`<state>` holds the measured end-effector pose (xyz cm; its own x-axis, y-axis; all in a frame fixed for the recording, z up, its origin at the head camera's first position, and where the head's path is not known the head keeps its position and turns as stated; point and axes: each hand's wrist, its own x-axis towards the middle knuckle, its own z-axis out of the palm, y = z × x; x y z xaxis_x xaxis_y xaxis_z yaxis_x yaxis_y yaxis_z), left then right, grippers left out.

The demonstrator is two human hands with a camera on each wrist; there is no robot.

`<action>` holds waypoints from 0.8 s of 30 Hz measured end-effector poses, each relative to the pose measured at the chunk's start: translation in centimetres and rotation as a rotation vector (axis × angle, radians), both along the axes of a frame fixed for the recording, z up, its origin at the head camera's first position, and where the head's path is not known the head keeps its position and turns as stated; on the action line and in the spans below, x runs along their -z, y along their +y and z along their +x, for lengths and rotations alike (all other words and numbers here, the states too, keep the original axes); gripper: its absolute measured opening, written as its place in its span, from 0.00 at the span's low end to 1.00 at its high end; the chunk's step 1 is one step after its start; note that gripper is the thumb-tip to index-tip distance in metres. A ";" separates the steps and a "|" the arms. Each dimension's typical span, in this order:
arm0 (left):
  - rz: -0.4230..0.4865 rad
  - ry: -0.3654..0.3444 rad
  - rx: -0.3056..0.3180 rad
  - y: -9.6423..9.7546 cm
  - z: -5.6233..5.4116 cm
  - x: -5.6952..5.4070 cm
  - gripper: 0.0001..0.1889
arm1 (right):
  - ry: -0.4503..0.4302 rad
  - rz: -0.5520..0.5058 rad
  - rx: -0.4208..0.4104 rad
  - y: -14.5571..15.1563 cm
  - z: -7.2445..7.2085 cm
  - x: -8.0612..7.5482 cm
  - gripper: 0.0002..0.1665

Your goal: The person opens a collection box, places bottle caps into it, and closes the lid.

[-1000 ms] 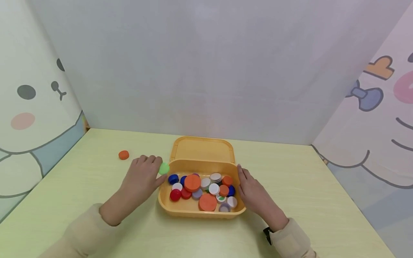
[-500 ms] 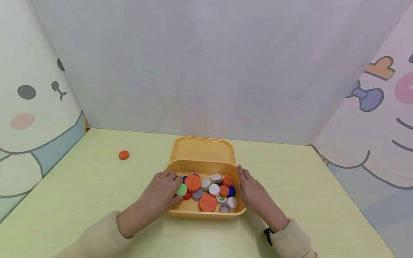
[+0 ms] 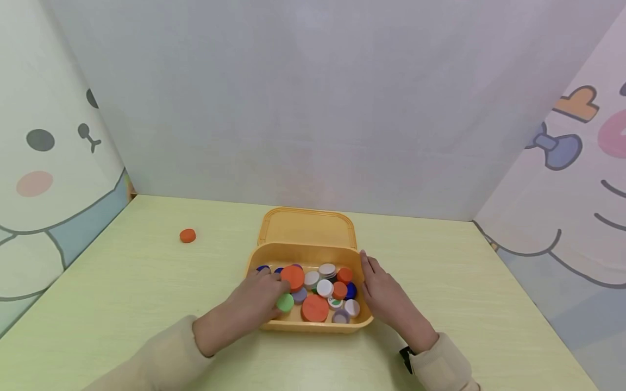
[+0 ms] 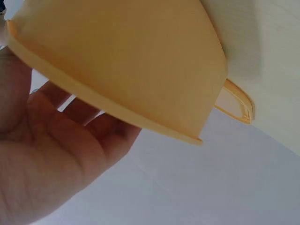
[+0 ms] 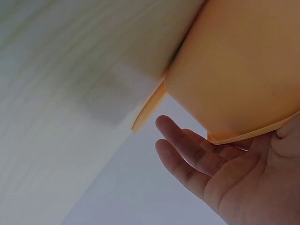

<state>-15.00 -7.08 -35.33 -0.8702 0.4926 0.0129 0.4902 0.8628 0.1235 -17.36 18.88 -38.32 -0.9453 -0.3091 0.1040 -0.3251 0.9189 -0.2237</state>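
Observation:
A yellow plastic box [image 3: 318, 327] full of mixed bottle caps stands in the middle of the table. My left hand [image 3: 254, 301] reaches over its left rim and pinches a light green bottle cap [image 3: 285, 302] low among the others. The left wrist view has the palm [image 4: 51, 154] below the box's rim, the fingertips hidden behind the wall. On the other side, my right hand [image 3: 386, 293] rests against the right rim with fingers extended; the right wrist view shows these fingers [image 5: 187, 159] loosely spread by the box wall [image 5: 243, 70].
Behind the box lies its yellow lid [image 3: 308, 229]. A single orange cap [image 3: 188, 235] sits on the table at the back left. Inside the box are large orange caps [image 3: 315, 308], white ones [image 3: 325, 288] and blue ones [image 3: 350, 290]. Cloth walls [image 3: 313, 108] surround the table.
My left hand has carried the green cap from the box's left rim rightward and down into the box. My right hand has stayed at the right rim.

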 end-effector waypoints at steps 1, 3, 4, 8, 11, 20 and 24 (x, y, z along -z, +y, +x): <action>0.006 -0.013 0.004 0.0 0.0 0.0 0.17 | 0.000 -0.001 -0.001 0.0 0.0 0.0 0.36; 0.018 -0.043 0.011 0.1 -0.1 0.0 0.17 | 0.000 -0.001 -0.003 0.0 0.0 0.0 0.36; 0.021 -0.054 0.017 0.1 -0.2 0.0 0.17 | 0.001 -0.002 -0.004 0.0 0.0 0.0 0.36; 0.031 -0.083 0.049 0.0 -0.5 0.1 0.19 | 0.006 -0.003 -0.004 0.0 0.0 0.0 0.36; 0.033 -0.079 0.075 -0.2 -0.6 0.2 0.19 | 0.012 -0.005 -0.005 0.0 0.0 0.0 0.36; 0.012 -0.052 0.144 -0.2 -0.9 0.3 0.12 | 0.013 -0.008 -0.008 0.0 0.0 0.0 0.35; 0.027 -0.092 0.144 -0.2 -1.1 0.4 0.11 | 0.013 -0.006 -0.006 0.0 0.0 0.1 0.35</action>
